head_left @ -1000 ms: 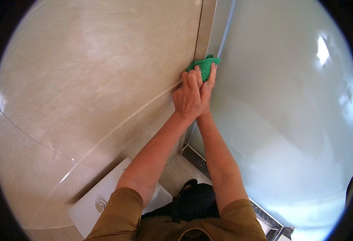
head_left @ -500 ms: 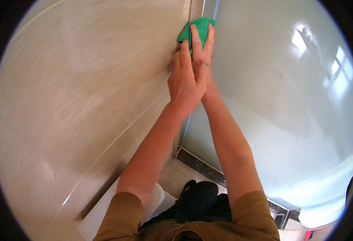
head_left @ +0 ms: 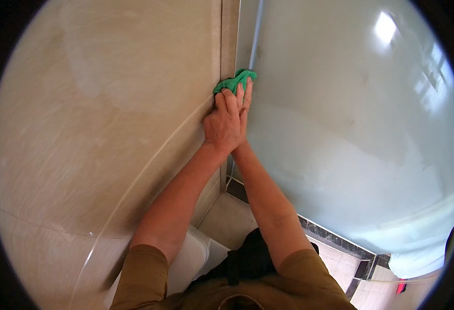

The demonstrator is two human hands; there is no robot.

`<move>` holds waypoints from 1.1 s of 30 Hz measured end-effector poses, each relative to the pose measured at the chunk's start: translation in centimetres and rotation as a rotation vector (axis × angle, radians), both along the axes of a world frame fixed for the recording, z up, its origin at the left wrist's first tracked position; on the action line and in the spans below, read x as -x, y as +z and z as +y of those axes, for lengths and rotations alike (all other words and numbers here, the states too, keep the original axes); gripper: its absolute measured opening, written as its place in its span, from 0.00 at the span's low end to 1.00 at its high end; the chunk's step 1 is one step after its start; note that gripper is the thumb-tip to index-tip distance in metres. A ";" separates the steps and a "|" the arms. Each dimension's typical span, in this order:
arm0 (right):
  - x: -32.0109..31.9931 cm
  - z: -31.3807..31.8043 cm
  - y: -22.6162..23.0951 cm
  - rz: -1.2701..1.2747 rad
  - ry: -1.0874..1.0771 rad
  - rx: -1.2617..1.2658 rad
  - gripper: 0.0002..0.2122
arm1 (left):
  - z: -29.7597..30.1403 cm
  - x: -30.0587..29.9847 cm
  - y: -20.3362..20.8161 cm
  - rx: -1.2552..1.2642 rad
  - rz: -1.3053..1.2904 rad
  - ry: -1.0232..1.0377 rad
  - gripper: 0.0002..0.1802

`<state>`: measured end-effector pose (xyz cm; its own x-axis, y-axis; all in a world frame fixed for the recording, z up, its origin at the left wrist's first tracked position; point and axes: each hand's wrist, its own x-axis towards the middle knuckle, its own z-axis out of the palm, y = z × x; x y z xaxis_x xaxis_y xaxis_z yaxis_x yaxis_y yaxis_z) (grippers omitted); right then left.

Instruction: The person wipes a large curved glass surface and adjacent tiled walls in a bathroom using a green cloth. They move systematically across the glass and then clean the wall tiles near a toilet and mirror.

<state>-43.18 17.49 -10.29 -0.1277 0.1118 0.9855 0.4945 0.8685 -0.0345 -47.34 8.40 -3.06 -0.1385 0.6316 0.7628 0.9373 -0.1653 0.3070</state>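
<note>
A bunched green cloth (head_left: pixel 235 82) is pressed into the narrow corner where the tiled wall meets the edge of a frosted glass panel (head_left: pixel 330 129). Both arms stretch forward to it, wrists close together. My left hand (head_left: pixel 220 126) lies partly over the other one, its bent fingers closed on the near side of the cloth. From beneath it, my right hand (head_left: pixel 244 106) reaches up with longer, straighter fingers holding the cloth against the frame. Much of the right palm is hidden by the left hand.
Beige wall tiles (head_left: pixel 108 103) fill the left side. A vertical metal-coloured strip (head_left: pixel 230 36) runs up between wall and glass. Below are a white toilet-like fixture (head_left: pixel 185 258), a dark floor sill (head_left: pixel 335 237) and floor tiles (head_left: pixel 227 219). Pale fabric (head_left: pixel 418 261) hangs at lower right.
Both hands and the green cloth have slid down along the corner, nearer to me and the floor. My view has shifted slightly, and the elbows are a little more bent.
</note>
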 end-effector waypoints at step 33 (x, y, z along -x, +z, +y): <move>-19.7 -8.1 15.4 -0.025 -0.474 -0.108 0.29 | -4.9 -9.1 5.9 0.368 -0.413 -0.782 0.25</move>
<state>-23.52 9.38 5.08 -0.1115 0.0604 0.9919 0.8359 0.5455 0.0607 -38.20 3.52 2.85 0.2105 0.8498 0.4833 0.4081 -0.5256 0.7464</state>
